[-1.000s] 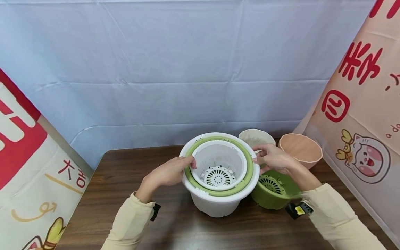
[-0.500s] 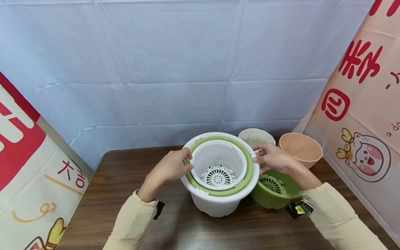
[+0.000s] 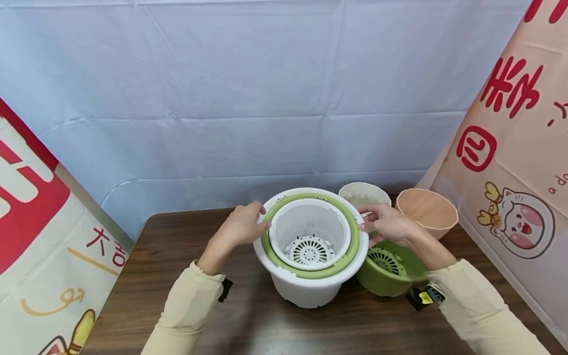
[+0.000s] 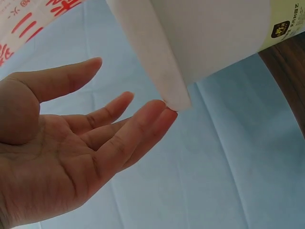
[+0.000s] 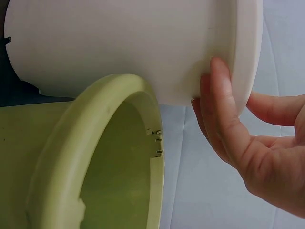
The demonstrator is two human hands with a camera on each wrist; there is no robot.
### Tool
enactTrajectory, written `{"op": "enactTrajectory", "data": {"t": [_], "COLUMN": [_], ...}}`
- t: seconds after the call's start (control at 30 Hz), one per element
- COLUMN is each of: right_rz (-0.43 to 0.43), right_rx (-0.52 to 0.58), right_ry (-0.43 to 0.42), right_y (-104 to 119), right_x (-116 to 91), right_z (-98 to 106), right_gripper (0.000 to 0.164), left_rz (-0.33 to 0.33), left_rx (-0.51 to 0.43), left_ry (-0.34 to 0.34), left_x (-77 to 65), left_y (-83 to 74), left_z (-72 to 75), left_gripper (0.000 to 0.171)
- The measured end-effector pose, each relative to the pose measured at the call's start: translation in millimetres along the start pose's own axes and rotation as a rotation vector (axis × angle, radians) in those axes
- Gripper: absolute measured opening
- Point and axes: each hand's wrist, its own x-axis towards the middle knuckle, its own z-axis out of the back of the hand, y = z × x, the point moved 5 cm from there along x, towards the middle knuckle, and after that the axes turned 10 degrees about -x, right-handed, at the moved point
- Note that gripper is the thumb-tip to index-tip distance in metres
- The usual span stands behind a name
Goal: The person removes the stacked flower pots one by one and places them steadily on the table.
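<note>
In the head view a large white flowerpot (image 3: 306,292) stands upright on the table. Nested in it are a light green flowerpot (image 3: 310,273) and a smaller white flowerpot (image 3: 290,222) with a slotted bottom. My right hand (image 3: 387,225) grips the large pot's rim at the right, thumb above and fingers under the rim, as the right wrist view shows. At the left side of that rim is my left hand (image 3: 239,228). Its fingers are loosely spread in the left wrist view, fingertips touching the rim (image 4: 157,62) and thumb apart from it.
A darker green flowerpot (image 3: 377,285) stands close against the nested pots on the right, under my right forearm. Behind are a cream pot (image 3: 361,191) and an orange pot (image 3: 428,212). The wooden table (image 3: 177,256) meets a pale cloth backdrop; printed cloths hang at both sides.
My left hand has let go of the smaller pot's rim and moved outward and back to the large pot's left rim. The right hand and the pots keep nearly the same place.
</note>
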Motion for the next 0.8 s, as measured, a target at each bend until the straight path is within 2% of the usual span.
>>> {"op": "enactTrajectory", "data": {"t": [0.23,0.37,0.53,0.8], "right_rz": [0.0,-0.001,0.002,-0.004], "right_rx": [0.002,0.006,0.007,0.003], "right_ry": [-0.003,0.0,0.003,-0.001], "right_y": [0.0,0.1,-0.5,-0.7], "right_x": [0.7,0.7,1.0,1.5], "right_z": [0.5,0.5,0.0,-0.2], "right_gripper": [0.048,0.049,0.049,0.049], "left_rz": [0.03,0.081,0.143,0.143], "left_rx": [-0.007,0.01,0.083,0.18], "left_ry": [-0.006,0.004,0.015,0.0], "left_x": [5.6,11.2,15.4,17.2], "left_y": [-0.2,-1.5,-5.5,-11.0], "left_z": [0.9,-1.0,-5.7,-14.4], "left_gripper": [0.036,0.036,0.044,0.05]}}
